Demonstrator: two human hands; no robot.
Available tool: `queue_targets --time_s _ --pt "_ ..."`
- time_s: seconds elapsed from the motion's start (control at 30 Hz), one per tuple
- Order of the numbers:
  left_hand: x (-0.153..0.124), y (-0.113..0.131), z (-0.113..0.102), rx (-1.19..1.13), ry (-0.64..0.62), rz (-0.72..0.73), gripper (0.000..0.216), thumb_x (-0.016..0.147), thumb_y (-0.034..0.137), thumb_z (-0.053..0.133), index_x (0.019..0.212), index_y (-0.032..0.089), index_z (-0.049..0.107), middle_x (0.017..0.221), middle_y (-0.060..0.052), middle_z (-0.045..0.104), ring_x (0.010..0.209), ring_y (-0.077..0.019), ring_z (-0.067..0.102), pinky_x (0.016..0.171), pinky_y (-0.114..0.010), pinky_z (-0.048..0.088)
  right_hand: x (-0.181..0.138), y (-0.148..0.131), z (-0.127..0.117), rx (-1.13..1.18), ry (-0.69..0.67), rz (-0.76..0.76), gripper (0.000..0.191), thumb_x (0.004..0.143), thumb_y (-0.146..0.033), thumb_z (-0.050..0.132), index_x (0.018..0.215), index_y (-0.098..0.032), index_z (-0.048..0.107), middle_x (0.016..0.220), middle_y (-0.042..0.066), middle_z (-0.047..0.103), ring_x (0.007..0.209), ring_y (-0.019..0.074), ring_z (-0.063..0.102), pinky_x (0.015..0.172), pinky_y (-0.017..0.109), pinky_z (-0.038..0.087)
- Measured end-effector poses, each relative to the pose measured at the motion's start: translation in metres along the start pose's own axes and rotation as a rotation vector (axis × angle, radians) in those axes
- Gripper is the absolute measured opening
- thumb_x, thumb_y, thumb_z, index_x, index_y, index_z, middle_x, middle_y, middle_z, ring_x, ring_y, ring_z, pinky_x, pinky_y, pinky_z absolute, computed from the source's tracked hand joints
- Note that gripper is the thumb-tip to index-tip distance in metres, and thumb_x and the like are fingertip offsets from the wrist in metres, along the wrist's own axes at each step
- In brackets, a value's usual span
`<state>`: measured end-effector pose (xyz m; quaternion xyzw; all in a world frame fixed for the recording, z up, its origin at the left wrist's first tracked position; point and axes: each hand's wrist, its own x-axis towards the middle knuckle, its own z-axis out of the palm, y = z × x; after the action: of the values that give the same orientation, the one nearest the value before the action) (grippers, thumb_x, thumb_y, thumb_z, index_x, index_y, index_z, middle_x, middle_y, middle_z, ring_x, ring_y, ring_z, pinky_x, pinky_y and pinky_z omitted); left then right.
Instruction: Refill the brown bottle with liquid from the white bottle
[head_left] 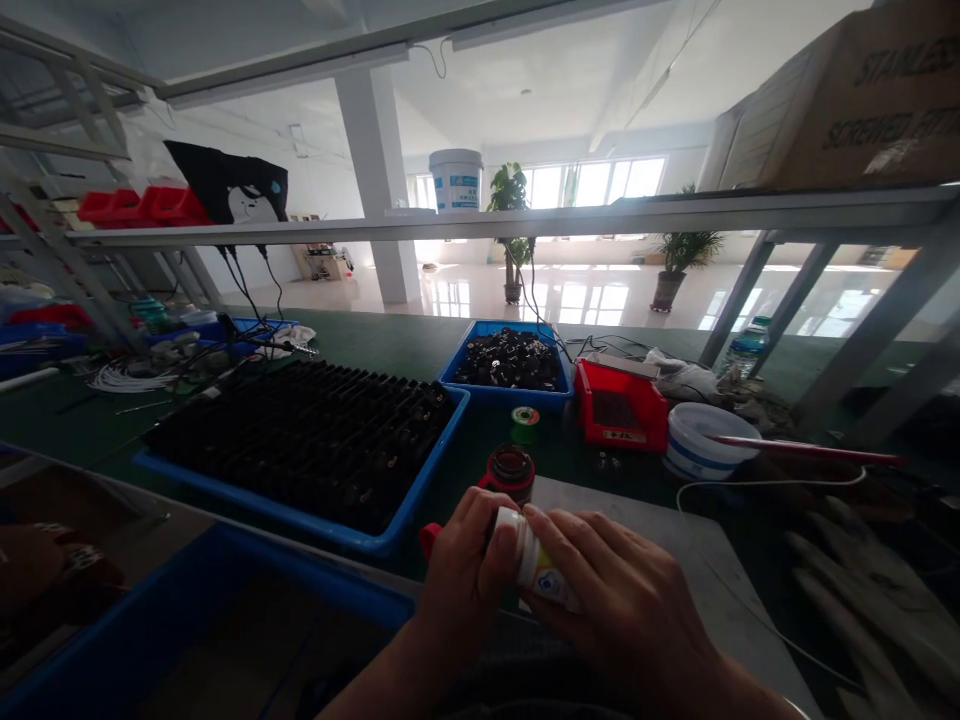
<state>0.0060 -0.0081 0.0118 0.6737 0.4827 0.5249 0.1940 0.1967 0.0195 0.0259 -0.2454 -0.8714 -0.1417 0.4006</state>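
Both my hands hold a small white bottle [534, 566] with a printed label, low in the middle of the view. My right hand [630, 595] wraps round its body. My left hand [469, 572] grips its top end with curled fingers, and something red [429, 538] shows at that hand's far side. Just beyond my hands stands a small dark jar [511, 471] with a red rim, on the green bench [390, 345]. A grey mat [697, 560] lies under my hands.
A big blue tray [409, 500] of black parts lies left of centre, a smaller blue tray [456, 368] of black parts behind it. A red device [621, 408], a white tub [701, 440], a green tape roll [525, 420], grey gloves [862, 590] and cables sit right.
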Motion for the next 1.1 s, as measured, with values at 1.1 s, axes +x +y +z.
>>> queue_targets --time_s 1.1 --pt "0.027 0.034 0.001 0.277 -0.626 0.730 0.045 0.103 0.048 0.056 0.144 0.029 0.061 0.123 -0.008 0.076 0.102 -0.0203 0.075 0.086 -0.022 0.063 -0.074 0.024 -0.024 1.664 -0.362 0.921 0.066 0.058 -0.040 0.101 0.115 -0.012 0.080 0.090 0.002 0.070 0.075 0.0106 0.056 0.065 0.019 0.046"
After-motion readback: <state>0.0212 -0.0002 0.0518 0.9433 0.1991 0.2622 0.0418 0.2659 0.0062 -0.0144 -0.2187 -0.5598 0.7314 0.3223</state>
